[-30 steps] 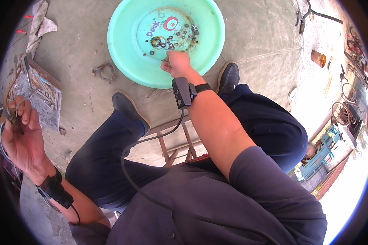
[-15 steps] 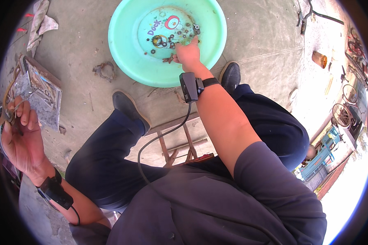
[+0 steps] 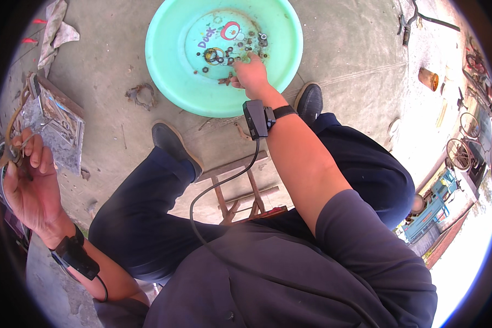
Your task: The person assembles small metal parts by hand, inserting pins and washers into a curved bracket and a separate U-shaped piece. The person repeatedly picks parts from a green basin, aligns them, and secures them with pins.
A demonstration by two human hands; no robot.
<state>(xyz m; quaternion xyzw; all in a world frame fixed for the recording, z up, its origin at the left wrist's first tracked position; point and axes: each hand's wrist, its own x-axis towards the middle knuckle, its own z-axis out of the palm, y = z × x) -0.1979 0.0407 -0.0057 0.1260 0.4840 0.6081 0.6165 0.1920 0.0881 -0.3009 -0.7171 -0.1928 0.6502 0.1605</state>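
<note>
A pale green plastic basin (image 3: 167,82) stands on the ground beyond my feet. Small nuts and rings (image 3: 230,59) lie scattered on its floor, with a yellowish coil-like piece (image 3: 211,54) among them. My right hand (image 3: 250,74) reaches down into the basin. Its fingers are apart over the small parts, and I make out nothing held in them. A rusty brown piece (image 3: 224,81) lies beside its thumb. Far to the left, my left hand (image 3: 33,186) is raised, palm up, with curled fingers gripping a metal part (image 3: 10,154). The picture's dark rim cuts off some of that part.
A flat grey framed box (image 3: 65,123) lies left of the basin, with a crumpled cloth (image 3: 52,38) above it. A dark ring-shaped scrap (image 3: 140,95) is on the ground. A wooden stool (image 3: 238,191) shows between my legs. Bicycles (image 3: 459,153) stand far right.
My right hand's fingertips have shifted a little left within the basin, off the spot near its right-hand nuts. My left hand keeps its grip almost unmoved.
</note>
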